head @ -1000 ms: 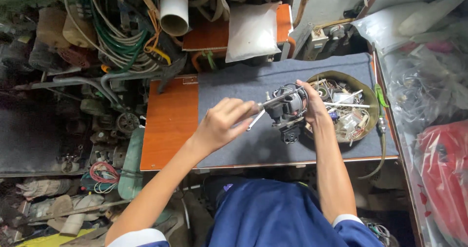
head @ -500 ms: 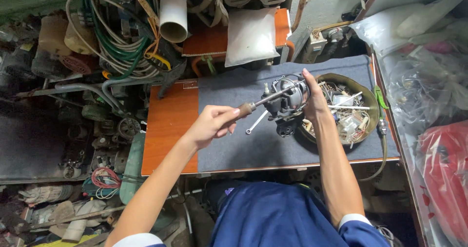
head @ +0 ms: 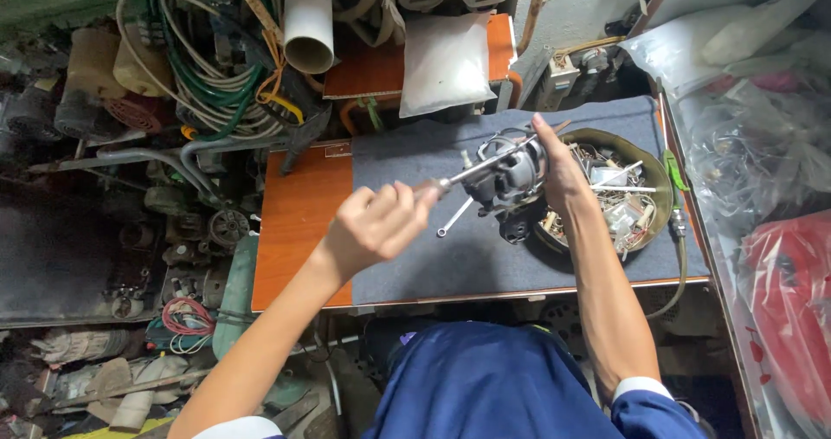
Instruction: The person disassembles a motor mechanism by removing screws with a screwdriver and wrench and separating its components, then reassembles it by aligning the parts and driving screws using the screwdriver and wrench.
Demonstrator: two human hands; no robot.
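At the far left, beyond the surface (head: 299,231), coiled cables and hoses (head: 203,75) lay heaped among dark metal parts. A white pipe (head: 309,23) stood above the surface's back edge with its open end towards the camera. The bare wooden part of the surface was orange-brown; a grey mat (head: 485,257) covered the remainder.

The left hand (head: 376,227) was raised over the mat's left portion, fingers curled tight round the handle of a screwdriver (head: 472,172). The metal shaft ran up and to the right, its tip meeting the small electric motor (head: 511,179). A small spanner (head: 454,218) lay flat on the mat just below the shaft, clear of both hands.

The motor, grey with a dark housing, sat on the mat right of centre, against the rim of a round olive-green tray (head: 658,175). The right hand (head: 563,175) was pressed against the motor's right side, fingers wrapped round it, the wrist passing over the tray. Whether the motor rested fully on the mat or was partly lifted could not be determined.

The tray held loose screws, wires and small white parts. A white plastic bag (head: 446,62) lay behind the mat. At the far right stood clear plastic bags (head: 753,145) and a red object (head: 792,300).
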